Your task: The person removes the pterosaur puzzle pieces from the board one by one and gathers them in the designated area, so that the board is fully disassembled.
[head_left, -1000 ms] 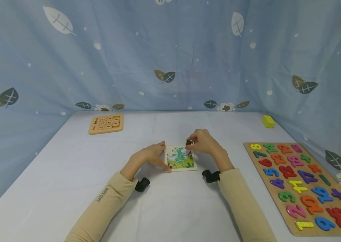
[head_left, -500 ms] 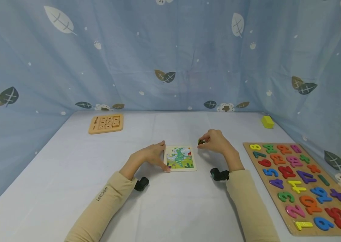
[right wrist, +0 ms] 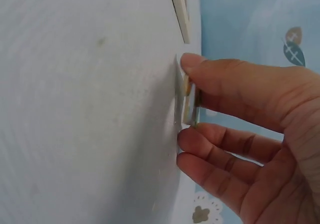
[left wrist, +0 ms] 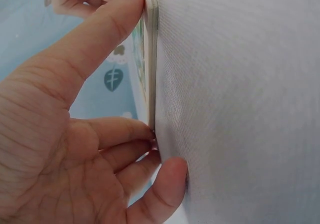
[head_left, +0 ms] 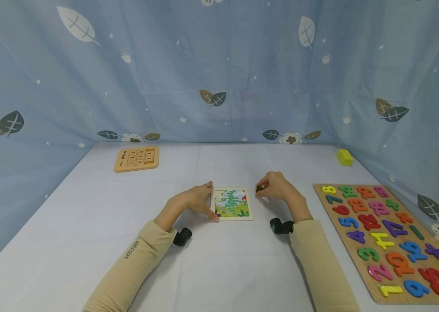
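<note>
Dark with a yellow-green edge, a small piece [head_left: 259, 189] sits pinched between the thumb and fingers of the right hand [head_left: 279, 187], which part no wider than the piece itself. The right wrist view shows it edge-on, its length running along the desk [head_left: 223, 268]; whether it touches the surface, or is one piece or two, I cannot tell. The framed dinosaur puzzle [head_left: 239, 219] lies flat just left of these fingers and slightly nearer, almost square, a strip of desk between. The left hand [head_left: 192, 200] is closest to it, fingers spread, thumb at its near left corner, fingertips by the far left one. Out to the right lies a number board [head_left: 363, 268]; far right, a yellow block [head_left: 345, 157]; far left, a wooden tile board [head_left: 135, 168].
</note>
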`<state>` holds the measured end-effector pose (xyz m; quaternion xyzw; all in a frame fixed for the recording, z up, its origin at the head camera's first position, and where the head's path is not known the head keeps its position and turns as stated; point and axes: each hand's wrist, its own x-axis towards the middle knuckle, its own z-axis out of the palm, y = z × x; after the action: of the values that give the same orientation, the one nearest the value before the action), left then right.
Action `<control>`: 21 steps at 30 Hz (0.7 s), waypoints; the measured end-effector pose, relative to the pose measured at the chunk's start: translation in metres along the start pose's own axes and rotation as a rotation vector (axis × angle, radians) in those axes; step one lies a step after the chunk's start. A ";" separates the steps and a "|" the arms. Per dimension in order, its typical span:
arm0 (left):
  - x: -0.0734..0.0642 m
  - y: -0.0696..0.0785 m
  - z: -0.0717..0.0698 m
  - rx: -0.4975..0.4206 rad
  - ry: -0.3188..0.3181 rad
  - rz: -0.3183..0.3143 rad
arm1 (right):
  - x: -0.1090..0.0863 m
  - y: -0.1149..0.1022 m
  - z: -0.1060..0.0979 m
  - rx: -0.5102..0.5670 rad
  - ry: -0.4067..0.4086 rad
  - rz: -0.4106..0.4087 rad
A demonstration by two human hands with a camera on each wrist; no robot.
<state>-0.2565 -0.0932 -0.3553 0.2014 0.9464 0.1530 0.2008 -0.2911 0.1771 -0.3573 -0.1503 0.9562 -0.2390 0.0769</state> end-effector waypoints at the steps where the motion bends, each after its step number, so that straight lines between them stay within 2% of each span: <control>1: 0.000 0.000 0.000 0.002 0.002 0.002 | 0.000 0.000 0.000 -0.001 -0.006 0.002; 7: -0.001 0.000 0.000 0.006 0.003 0.011 | 0.003 -0.001 0.002 -0.025 -0.034 0.024; 21: 0.000 0.001 0.000 -0.008 0.000 -0.001 | 0.000 -0.005 0.002 -0.022 -0.027 0.037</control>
<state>-0.2559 -0.0927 -0.3549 0.2002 0.9459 0.1565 0.2017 -0.2899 0.1721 -0.3564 -0.1364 0.9603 -0.2250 0.0925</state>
